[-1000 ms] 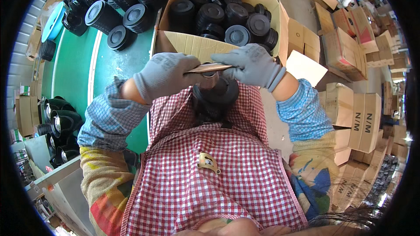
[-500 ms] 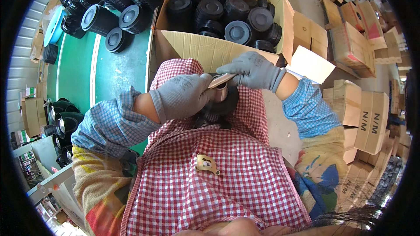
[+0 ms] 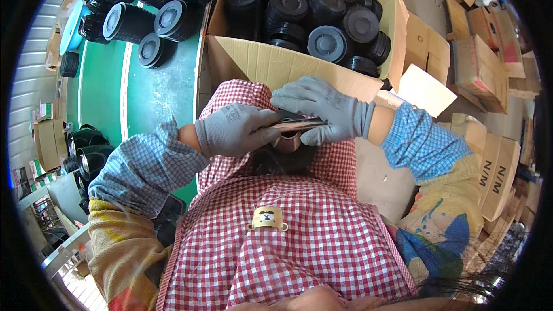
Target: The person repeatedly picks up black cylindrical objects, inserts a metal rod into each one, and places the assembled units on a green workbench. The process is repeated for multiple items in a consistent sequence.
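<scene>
My left hand [image 3: 239, 129], in a grey knit glove, pinches the left end of a thin flat piece [image 3: 298, 124] with a pale, shiny edge. My right hand [image 3: 325, 109], gloved alike, has its fingers laid over the far side of that piece and its thumb at its near right end. Whether it is one piece or a few thin layers I cannot tell. Just below sits a rounded metallic part [image 3: 287, 141] with a shiny rim, partly covered by the flat piece. Beneath it, a dark object [image 3: 282, 160] rests in my lap against the red checked apron [image 3: 288, 253].
Ahead stands an open cardboard box [image 3: 288, 63] full of black round lids in stacks. More black stacks [image 3: 173, 20] stand on the green table [image 3: 155, 95] at the left. Closed cartons [image 3: 489, 178] are piled at the right. Black pots [image 3: 91, 158] sit at the lower left.
The flat piece has turned from slanting to nearly level. My right hand has shifted from pinching its upper end to lying over it, while my left hand keeps its hold.
</scene>
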`<state>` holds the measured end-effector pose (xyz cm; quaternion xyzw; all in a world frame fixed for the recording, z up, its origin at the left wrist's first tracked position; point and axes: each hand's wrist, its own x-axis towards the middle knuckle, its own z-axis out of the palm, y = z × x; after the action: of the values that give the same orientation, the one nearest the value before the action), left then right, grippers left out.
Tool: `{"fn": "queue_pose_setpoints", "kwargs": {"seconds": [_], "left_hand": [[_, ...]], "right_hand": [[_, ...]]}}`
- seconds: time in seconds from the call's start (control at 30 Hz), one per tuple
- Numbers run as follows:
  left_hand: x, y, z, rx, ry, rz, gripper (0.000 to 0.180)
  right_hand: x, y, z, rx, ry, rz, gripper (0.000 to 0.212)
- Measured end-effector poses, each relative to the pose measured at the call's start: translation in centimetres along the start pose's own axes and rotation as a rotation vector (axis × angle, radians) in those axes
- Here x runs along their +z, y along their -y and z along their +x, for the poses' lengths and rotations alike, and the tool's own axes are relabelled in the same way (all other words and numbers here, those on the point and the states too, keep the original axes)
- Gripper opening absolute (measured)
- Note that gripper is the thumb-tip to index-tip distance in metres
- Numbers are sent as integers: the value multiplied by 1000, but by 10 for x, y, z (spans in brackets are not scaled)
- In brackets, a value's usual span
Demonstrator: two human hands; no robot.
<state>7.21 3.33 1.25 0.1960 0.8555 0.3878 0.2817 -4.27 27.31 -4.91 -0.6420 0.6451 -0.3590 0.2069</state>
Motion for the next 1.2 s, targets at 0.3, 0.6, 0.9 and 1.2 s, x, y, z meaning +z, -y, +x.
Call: {"fn": "queue_pose_setpoints", "kwargs": {"seconds": [0.3, 0.6, 0.9, 1.2], "left_hand": [[-15, 72, 74, -12, -55, 143, 35], [9, 3, -16, 542, -871, 202, 43], [60, -68, 22, 505, -432, 489, 44], [101, -66, 64, 351, -555, 679, 18]], "right_hand": [[24, 72, 14, 58, -46, 217, 92], [33, 47, -9, 95, -153, 1166, 89], [13, 52, -3, 335, -217, 971, 126], [-13, 27, 29, 163, -72, 884, 101]]}}
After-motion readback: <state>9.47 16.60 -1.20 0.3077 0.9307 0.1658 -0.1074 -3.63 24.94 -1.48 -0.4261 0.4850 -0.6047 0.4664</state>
